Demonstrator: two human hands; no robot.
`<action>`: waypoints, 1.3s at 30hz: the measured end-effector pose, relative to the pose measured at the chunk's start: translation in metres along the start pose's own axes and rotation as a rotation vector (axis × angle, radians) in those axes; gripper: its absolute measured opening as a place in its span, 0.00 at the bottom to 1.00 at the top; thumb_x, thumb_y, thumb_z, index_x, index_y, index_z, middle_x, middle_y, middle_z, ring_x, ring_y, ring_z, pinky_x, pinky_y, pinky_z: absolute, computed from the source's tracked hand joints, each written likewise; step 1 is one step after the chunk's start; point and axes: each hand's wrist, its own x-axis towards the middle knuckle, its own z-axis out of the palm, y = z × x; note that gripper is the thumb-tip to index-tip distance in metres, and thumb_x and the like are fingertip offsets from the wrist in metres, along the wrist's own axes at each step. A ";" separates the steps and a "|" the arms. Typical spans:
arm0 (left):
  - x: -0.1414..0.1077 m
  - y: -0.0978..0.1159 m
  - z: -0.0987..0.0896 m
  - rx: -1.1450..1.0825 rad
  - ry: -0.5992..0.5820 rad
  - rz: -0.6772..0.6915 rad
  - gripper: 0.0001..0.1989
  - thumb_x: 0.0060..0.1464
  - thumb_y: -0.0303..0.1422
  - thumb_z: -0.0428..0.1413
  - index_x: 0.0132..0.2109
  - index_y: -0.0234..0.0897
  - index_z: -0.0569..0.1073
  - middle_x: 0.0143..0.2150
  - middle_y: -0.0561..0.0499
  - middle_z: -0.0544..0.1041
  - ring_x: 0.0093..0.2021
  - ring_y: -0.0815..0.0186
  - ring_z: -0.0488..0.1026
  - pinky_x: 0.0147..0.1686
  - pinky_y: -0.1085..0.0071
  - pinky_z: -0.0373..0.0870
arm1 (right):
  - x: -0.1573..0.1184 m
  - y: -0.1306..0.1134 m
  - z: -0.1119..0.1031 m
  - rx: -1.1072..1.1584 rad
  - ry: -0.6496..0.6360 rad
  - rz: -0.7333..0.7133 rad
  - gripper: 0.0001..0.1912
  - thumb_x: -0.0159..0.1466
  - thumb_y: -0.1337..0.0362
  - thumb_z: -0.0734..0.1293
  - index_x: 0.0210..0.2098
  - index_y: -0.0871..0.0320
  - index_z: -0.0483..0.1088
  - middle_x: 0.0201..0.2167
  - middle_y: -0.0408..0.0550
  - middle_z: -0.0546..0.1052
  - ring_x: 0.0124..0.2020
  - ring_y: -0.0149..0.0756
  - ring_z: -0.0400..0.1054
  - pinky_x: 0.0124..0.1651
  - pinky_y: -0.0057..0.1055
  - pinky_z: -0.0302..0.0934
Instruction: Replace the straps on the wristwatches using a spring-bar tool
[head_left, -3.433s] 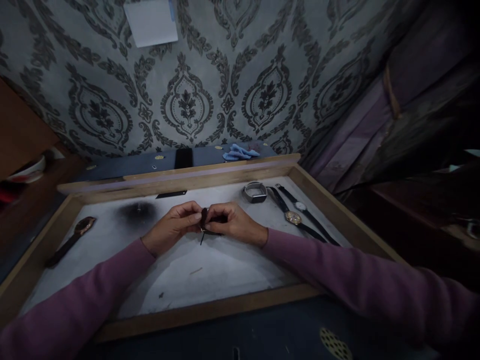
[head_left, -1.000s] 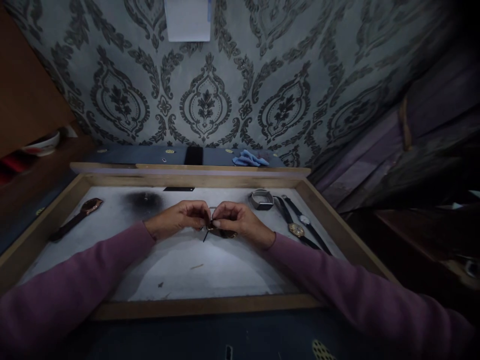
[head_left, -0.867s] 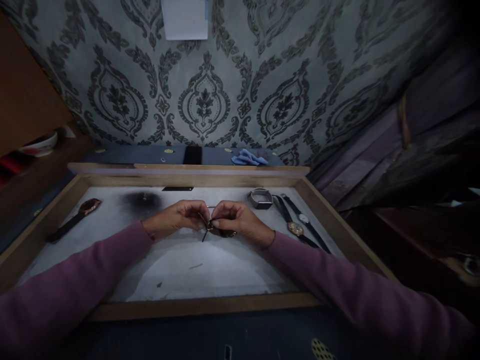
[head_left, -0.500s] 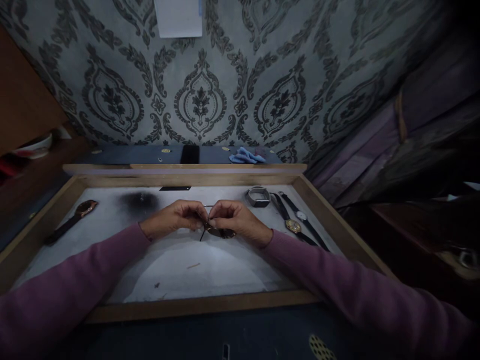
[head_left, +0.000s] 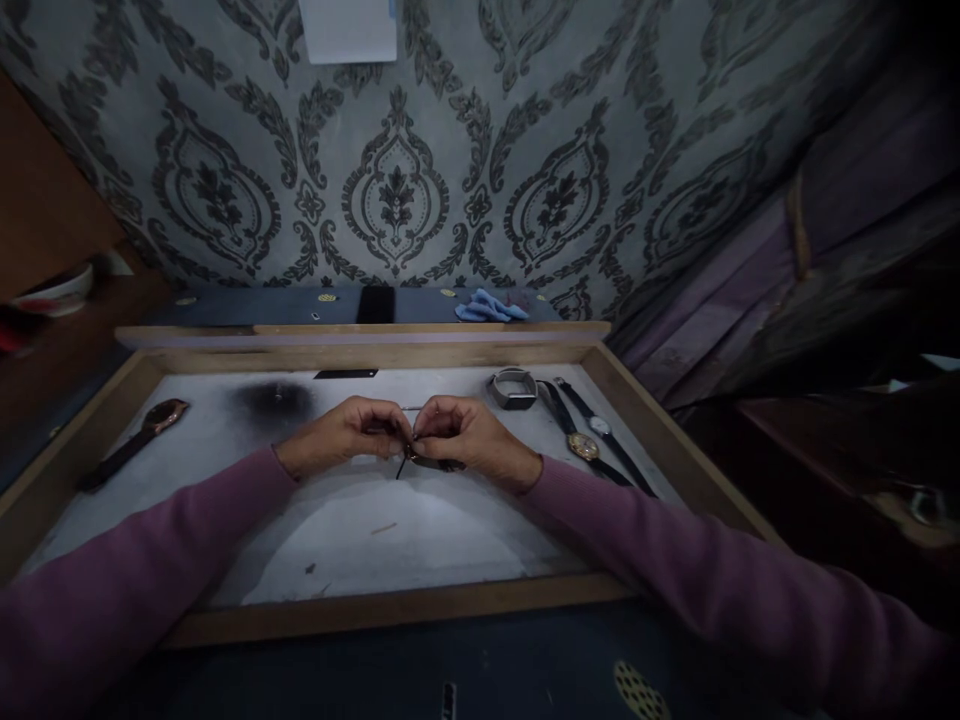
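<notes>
Near the middle of the shallow tray, my left hand [head_left: 362, 432] and my right hand [head_left: 465, 437] meet with fingertips pinched together. Between them is a dark wristwatch [head_left: 435, 462], largely covered by my fingers, its lower edge showing under my right hand. A thin dark strip [head_left: 400, 468] pokes down below my left fingertips. Both hands are closed on the watch; which part each one grips is hard to make out. Just behind the fingertips a thin metal rod [head_left: 411, 408] shows, mostly hidden.
The wooden-framed tray [head_left: 397, 622] has a white bottom. A brown watch [head_left: 139, 443] lies left; a grey-banded watch [head_left: 514, 388], a gold-faced watch [head_left: 583, 446] and a white-faced watch [head_left: 600, 426] lie right. Behind are a black phone [head_left: 376, 305] and a blue cloth [head_left: 491, 306].
The watch has tilted between my fingers, so less of its dark round face shows. Both hands stay together in nearly the same place; the whole view has shifted slightly.
</notes>
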 end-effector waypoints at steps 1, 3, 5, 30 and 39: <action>0.000 0.000 0.000 0.004 -0.001 0.002 0.08 0.46 0.31 0.64 0.34 0.33 0.76 0.28 0.54 0.75 0.30 0.72 0.67 0.33 0.75 0.63 | 0.000 -0.001 0.000 0.004 -0.006 0.000 0.14 0.44 0.66 0.77 0.26 0.61 0.69 0.19 0.38 0.74 0.19 0.22 0.62 0.22 0.20 0.52; 0.000 0.000 -0.001 0.022 -0.007 0.015 0.07 0.47 0.31 0.64 0.33 0.32 0.76 0.29 0.53 0.75 0.30 0.71 0.68 0.34 0.74 0.64 | 0.000 -0.002 0.000 0.007 -0.020 -0.004 0.14 0.45 0.66 0.76 0.26 0.60 0.68 0.19 0.38 0.74 0.19 0.22 0.62 0.22 0.21 0.52; 0.001 -0.001 -0.002 0.043 -0.007 0.038 0.07 0.47 0.31 0.64 0.32 0.32 0.76 0.30 0.52 0.76 0.32 0.71 0.70 0.36 0.74 0.66 | 0.000 -0.002 0.000 -0.003 -0.032 -0.011 0.14 0.45 0.65 0.76 0.26 0.61 0.69 0.20 0.39 0.75 0.20 0.23 0.64 0.23 0.21 0.53; 0.000 0.000 -0.005 0.111 -0.043 0.056 0.08 0.47 0.33 0.65 0.31 0.32 0.77 0.32 0.50 0.77 0.33 0.69 0.72 0.38 0.72 0.69 | -0.003 0.000 0.002 -0.264 -0.047 -0.216 0.08 0.49 0.72 0.69 0.28 0.59 0.67 0.20 0.36 0.69 0.22 0.23 0.61 0.26 0.22 0.56; 0.000 0.002 0.000 0.130 -0.034 -0.015 0.10 0.47 0.34 0.65 0.31 0.32 0.73 0.28 0.54 0.73 0.30 0.71 0.68 0.34 0.74 0.65 | -0.002 0.005 0.004 -0.253 -0.026 -0.180 0.14 0.48 0.71 0.71 0.33 0.58 0.65 0.20 0.36 0.72 0.22 0.24 0.63 0.25 0.22 0.55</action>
